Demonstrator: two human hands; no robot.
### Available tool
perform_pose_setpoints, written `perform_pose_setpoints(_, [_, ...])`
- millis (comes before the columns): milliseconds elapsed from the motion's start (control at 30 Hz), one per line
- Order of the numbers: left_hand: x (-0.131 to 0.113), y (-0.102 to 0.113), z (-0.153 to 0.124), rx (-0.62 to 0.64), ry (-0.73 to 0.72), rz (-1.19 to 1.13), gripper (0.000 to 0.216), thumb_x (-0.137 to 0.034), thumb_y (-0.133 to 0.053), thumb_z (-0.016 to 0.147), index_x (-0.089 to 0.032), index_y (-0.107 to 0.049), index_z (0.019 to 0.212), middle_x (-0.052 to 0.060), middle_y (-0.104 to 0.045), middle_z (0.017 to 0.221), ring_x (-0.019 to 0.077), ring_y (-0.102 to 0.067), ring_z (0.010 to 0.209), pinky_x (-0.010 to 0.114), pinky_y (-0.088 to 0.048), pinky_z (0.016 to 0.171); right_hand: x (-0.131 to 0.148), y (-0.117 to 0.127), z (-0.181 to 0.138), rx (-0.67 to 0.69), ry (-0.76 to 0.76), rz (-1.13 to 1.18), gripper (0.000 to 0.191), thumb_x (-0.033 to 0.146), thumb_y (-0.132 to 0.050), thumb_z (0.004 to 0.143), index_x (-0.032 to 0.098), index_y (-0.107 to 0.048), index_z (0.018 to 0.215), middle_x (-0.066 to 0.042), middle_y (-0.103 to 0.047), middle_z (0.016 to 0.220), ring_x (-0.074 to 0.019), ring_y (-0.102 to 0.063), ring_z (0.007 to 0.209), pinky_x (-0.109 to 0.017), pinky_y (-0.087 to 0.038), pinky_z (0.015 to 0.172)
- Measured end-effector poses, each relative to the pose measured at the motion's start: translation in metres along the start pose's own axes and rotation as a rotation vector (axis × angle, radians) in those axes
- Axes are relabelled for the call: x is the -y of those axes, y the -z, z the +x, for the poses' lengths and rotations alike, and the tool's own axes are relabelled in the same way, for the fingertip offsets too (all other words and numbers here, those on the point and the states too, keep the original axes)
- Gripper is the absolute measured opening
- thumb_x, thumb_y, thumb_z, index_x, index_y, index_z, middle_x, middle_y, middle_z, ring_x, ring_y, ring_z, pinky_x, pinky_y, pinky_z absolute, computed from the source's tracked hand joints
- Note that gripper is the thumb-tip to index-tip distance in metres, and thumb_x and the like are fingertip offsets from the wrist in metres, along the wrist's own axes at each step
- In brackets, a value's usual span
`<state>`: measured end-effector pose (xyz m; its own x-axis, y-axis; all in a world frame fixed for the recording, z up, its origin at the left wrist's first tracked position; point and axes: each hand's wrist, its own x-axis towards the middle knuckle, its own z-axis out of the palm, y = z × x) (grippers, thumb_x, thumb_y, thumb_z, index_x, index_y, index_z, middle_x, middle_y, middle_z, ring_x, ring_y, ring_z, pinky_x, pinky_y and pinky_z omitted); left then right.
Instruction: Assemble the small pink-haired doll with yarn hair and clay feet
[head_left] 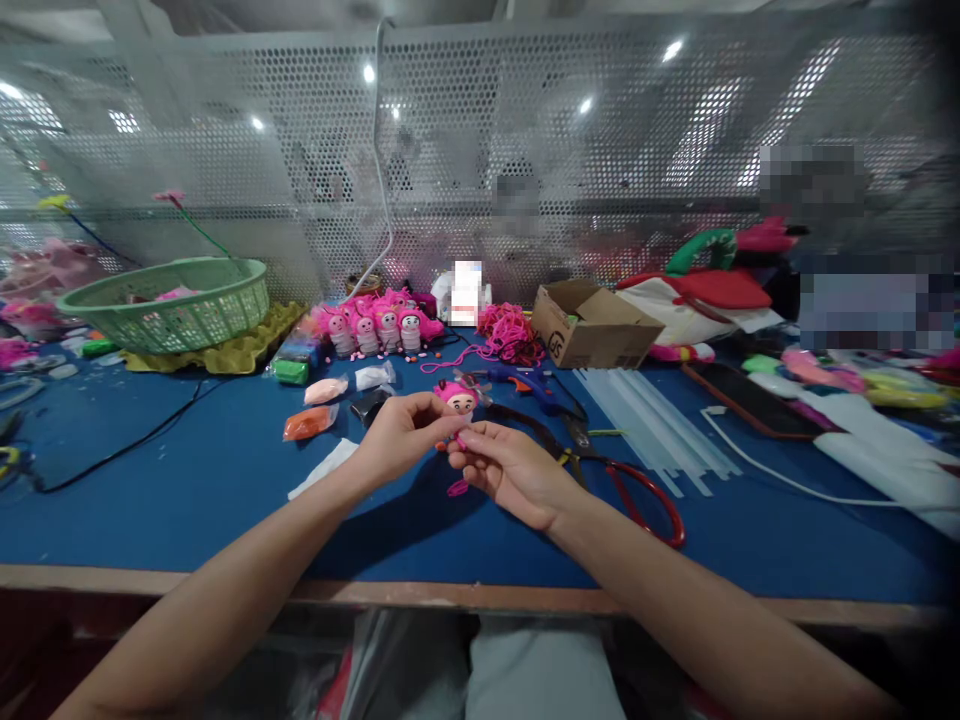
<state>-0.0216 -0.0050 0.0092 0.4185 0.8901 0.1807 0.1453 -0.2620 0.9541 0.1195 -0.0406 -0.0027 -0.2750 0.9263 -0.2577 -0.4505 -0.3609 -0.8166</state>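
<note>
Over the blue table [187, 480], both my hands meet on a small pink doll [458, 399] with a pale face. My left hand [401, 435] is closed in a pinch on the doll's body from the left. My right hand [510, 470] is closed too, its fingertips pinching the doll's lower part, where a pink loop [457, 487] hangs down. Whether the loop is fixed to the doll I cannot tell.
Several finished pink dolls [375, 330] stand at the back beside a pink cord pile [510, 335]. Red-handled scissors [637, 490], clear glue sticks [652, 425], a cardboard box [592, 325], a green basket [172, 300], clay packets [311, 422] and a black cable [127, 445] lie around.
</note>
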Motion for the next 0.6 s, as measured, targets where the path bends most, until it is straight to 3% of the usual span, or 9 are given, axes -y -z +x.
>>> perform_pose_setpoints(133, [0.003, 0.002, 0.002, -0.025, -0.032, 0.064, 0.020, -0.031, -0.060, 0.068, -0.012, -0.057, 0.066, 0.000, -0.057, 0.062, 0.0086, -0.050, 0.057, 0.021, -0.039, 0.056, -0.003, -0.006, 0.004, -0.077, -0.018, 0.107, 0.017, 0.004, -0.045, 0.081, 0.011, -0.054, 0.068, 0.001, -0.059, 0.053, -0.0027, -0.054, 0.043, -0.009, -0.045, 0.042])
perform_pose_setpoints(300, [0.010, 0.014, 0.010, -0.051, -0.055, 0.161, 0.020, -0.032, -0.059, 0.068, -0.012, -0.057, 0.067, 0.000, -0.057, 0.064, 0.0098, -0.050, 0.059, 0.022, -0.039, 0.057, -0.011, -0.009, 0.010, -0.080, -0.026, 0.121, 0.016, 0.004, -0.043, 0.082, 0.011, -0.053, 0.072, -0.001, -0.060, 0.058, -0.0051, -0.058, 0.049, -0.012, -0.047, 0.044])
perform_pose_setpoints(467, [0.018, 0.020, 0.017, -0.138, -0.075, 0.406, 0.019, -0.031, -0.056, 0.069, -0.012, -0.058, 0.066, 0.000, -0.056, 0.060, 0.0089, -0.047, 0.054, 0.021, -0.035, 0.050, -0.008, 0.002, 0.007, -0.086, 0.075, -0.013, 0.008, 0.008, -0.047, 0.080, 0.012, -0.054, 0.079, -0.002, -0.061, 0.068, -0.0074, -0.060, 0.051, -0.015, -0.048, 0.043])
perform_pose_setpoints(600, [0.019, 0.015, 0.017, -0.183, -0.089, 0.570, 0.016, -0.028, -0.054, 0.069, -0.013, -0.058, 0.063, -0.001, -0.056, 0.056, 0.0082, -0.046, 0.050, 0.020, -0.034, 0.048, 0.004, 0.015, 0.004, -0.179, 0.161, -0.221, 0.005, 0.010, -0.051, 0.077, 0.012, -0.054, 0.079, -0.001, -0.059, 0.071, -0.0079, -0.058, 0.050, -0.016, -0.045, 0.038])
